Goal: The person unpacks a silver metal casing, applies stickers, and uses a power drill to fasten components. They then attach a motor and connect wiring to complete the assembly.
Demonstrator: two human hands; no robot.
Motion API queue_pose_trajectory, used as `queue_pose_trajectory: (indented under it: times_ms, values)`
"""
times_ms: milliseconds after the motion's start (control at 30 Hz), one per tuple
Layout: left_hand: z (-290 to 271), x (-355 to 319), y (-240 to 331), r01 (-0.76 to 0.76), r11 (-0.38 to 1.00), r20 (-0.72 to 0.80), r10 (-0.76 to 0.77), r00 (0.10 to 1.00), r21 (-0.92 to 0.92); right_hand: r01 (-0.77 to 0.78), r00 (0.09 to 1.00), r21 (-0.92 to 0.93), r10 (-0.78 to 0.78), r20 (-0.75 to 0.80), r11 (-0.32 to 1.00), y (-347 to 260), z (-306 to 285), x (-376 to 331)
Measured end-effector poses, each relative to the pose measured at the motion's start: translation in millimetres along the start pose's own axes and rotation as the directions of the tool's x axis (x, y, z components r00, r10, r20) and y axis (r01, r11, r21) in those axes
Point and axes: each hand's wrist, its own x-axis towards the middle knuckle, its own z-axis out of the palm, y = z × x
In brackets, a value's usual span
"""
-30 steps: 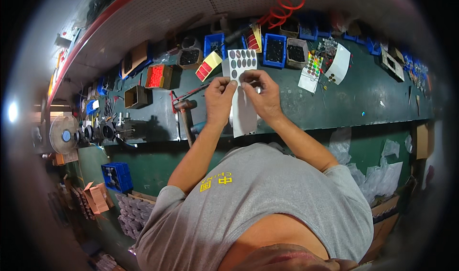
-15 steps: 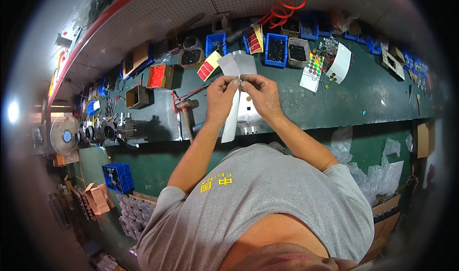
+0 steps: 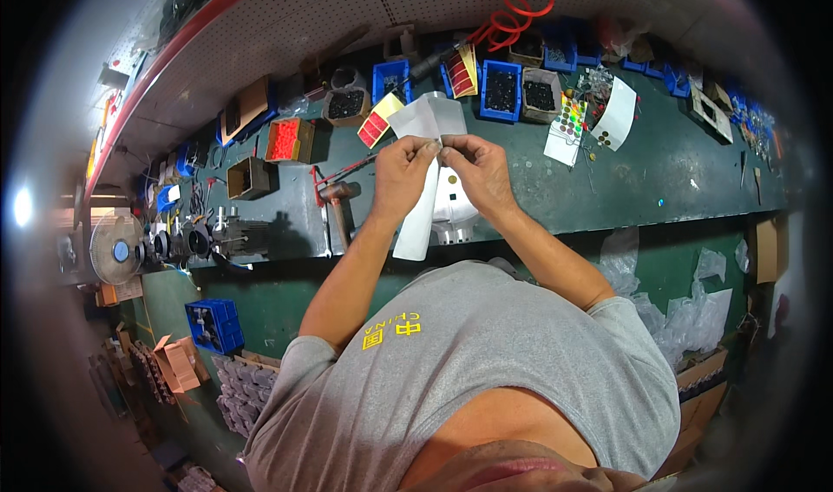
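A long white paper strip (image 3: pixel 418 226) hangs between my forearms, its upper end (image 3: pixel 411 119) fanning out above my knuckles. My left hand (image 3: pixel 403 169) is closed on the strip, thumb and fingers pinching its right edge. Pressed close beside it, my right hand (image 3: pixel 479 171) is closed in a pinch at the same edge. Whatever lies between its fingertips is too small to make out. Under the hands a silver metal housing (image 3: pixel 453 204) with a small square hole and a gold-coloured round spot rests on the green bench (image 3: pixel 573 193), partly hidden by the strip.
A hammer (image 3: pixel 339 199) and a red-handled tool (image 3: pixel 323 180) lie left of the housing. Blue bins (image 3: pixel 501 89) of dark parts, a box of red pieces (image 3: pixel 289 139) and sticker sheets (image 3: pixel 568 127) stand behind. An orange coiled hose (image 3: pixel 514 19) hangs above; a fan (image 3: pixel 117 247) is at far left.
The strip has turned, showing more of its broad face, and its lower end has swung slightly left. Both hands stay pinched together in nearly the same place.
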Motion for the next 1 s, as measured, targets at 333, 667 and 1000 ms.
queue_pose_trajectory:
  times_ms: [333,667,1000]
  values:
    - [1,6,10,0.000,1.000,0.051,0.001,0.999,-0.011,0.029,1.000,0.077,-0.028,-0.013,0.997,2,-2,4]
    - [9,9,23,-0.063,0.990,0.024,0.060,0.998,0.127,-0.111,0.991,0.121,0.119,-0.055,0.986,-7,-16,24]
    - [15,10,11,-0.229,0.953,0.112,0.210,0.971,0.197,0.209,0.969,-0.290,-0.239,-0.070,0.934,-7,-19,28]
